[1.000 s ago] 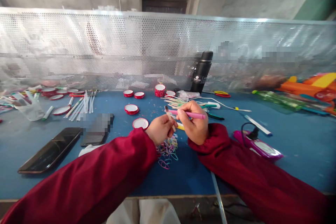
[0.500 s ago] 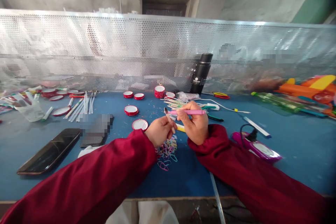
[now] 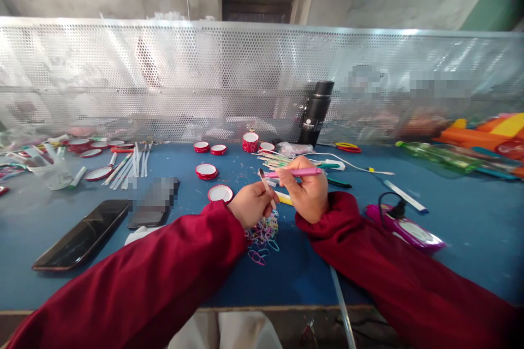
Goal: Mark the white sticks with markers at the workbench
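My left hand is closed around a thin pale stick with a dark tip, held upright at a slant. In my right hand, a pink pen-like tool lies between thumb and fingers, its end pointing left at the top of the stick. Whether the two touch, I cannot tell. Below my left hand is a pile of coloured rubber bands. A yellow and white strip lies on the table between my hands. Behind my right hand is a bundle of thin sticks.
Red-edged round rolls stand beyond my left hand. Two phones, one a black phone, lie left, near a cup of pens. A black bottle stands before the perforated metal screen. Right lies a purple device with a plugged-in cord.
The whole view has shifted slightly, moving things a little to the right. Both hands keep their holds, and the pink tool's end stays close to the stick's dark tip.
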`<state>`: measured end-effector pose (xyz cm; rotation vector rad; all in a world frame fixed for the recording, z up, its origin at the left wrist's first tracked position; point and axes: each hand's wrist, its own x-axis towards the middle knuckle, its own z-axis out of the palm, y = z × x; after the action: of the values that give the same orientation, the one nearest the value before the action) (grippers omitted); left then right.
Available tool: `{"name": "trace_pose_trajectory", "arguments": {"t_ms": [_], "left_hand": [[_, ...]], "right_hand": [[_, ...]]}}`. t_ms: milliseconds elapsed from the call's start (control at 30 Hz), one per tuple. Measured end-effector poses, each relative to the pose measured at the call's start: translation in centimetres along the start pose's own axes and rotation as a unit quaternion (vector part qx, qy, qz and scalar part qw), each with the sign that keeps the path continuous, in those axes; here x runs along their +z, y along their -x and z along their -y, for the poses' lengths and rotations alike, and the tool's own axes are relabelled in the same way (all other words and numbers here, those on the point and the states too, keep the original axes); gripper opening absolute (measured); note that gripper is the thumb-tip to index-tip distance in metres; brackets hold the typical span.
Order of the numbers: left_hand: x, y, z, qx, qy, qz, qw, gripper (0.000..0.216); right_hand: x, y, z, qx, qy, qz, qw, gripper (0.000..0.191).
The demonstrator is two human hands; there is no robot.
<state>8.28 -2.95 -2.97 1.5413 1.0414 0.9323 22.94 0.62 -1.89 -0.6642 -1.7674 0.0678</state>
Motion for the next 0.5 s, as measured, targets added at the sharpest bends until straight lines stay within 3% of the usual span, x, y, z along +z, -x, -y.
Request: {"name": "trace_pose_trajectory", "arguments": {"t_ms": [500], "left_hand": [[-0.06, 0.02, -0.06, 0.002, -0.015, 0.005, 1.000, 0.021]], "right_hand": [[0.00, -0.11, 0.00, -0.006, 0.019, 0.002, 1.000, 0.022]]}}
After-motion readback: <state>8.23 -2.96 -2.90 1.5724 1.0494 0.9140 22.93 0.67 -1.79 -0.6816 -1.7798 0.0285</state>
